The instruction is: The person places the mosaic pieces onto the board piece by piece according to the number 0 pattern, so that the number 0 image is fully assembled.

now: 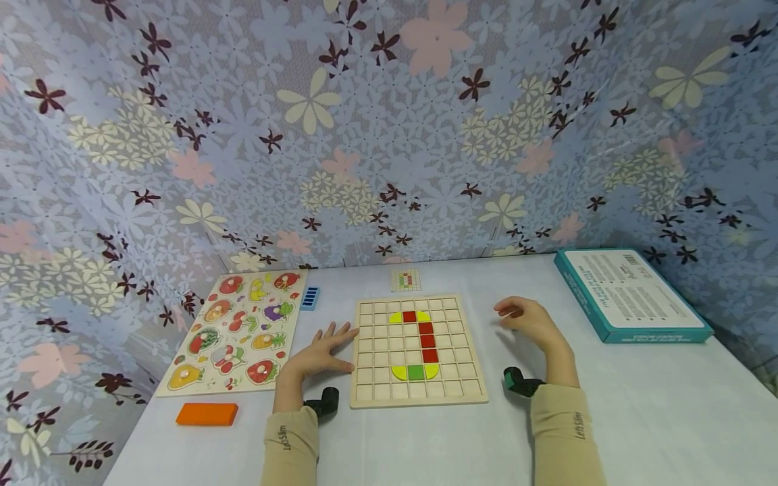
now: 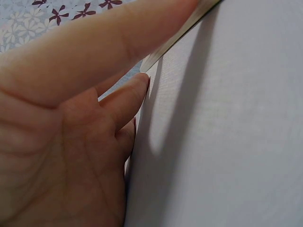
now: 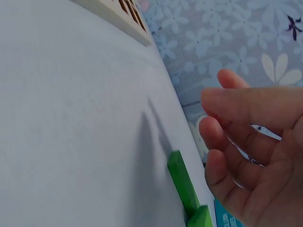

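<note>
A square wooden grid board (image 1: pixel 377 398) lies on the table. Red, yellow and green pieces on it form a curved shape, with red tiles (image 1: pixel 428 341) down its right side. My left hand (image 1: pixel 317 354) is spread at the board's left side, its thumb and index finger right at the edge. Beyond the board's right edge, my right hand (image 1: pixel 531 320) hovers with fingers loosely bent and nothing between them. Green pieces (image 3: pixel 182 182) lie below that hand in the right wrist view. Behind the board is a small pattern card (image 1: pixel 405 279).
A fruit puzzle board (image 1: pixel 234 337) lies on the left, with an orange block (image 1: pixel 206 414) in front of it and a small blue piece (image 1: pixel 310 298) beside its far corner. A teal box (image 1: pixel 632 295) lies at the back right. Floral cloth (image 1: pixel 389 135) hangs behind the table.
</note>
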`<move>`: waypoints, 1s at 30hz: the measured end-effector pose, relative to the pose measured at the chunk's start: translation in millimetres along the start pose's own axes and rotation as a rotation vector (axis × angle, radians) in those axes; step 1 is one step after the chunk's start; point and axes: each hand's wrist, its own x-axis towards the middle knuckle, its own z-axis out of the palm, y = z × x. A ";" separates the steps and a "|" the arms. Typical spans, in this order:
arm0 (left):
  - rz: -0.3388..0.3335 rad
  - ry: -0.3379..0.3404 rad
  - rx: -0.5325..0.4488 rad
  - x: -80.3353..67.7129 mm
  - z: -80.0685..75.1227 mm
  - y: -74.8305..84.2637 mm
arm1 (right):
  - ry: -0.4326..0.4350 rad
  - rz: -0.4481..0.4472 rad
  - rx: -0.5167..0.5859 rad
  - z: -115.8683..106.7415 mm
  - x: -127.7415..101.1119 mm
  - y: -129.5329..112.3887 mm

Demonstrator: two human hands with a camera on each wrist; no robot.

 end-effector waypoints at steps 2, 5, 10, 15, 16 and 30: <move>-0.004 0.001 -0.002 -0.1 0.2 -0.1 | 0.009 0.009 -0.003 -2.2 -0.9 2.9; -0.008 0.002 -0.004 0.3 0.5 0.2 | 0.022 0.023 -0.009 -4.6 -2.6 5.9; -0.011 0.001 -0.001 0.0 0.5 0.8 | 0.038 0.042 -0.033 -7.6 -5.1 9.6; -0.010 -0.005 -0.001 -0.6 -0.7 1.1 | 0.049 0.099 -0.076 -8.2 -4.8 14.8; -0.009 -0.007 -0.004 -0.7 -0.9 1.3 | 0.051 0.112 -0.086 -8.1 -4.8 15.2; -0.003 -0.012 0.006 0.3 -1.0 -0.9 | 0.060 0.137 -0.161 -3.6 -4.6 17.3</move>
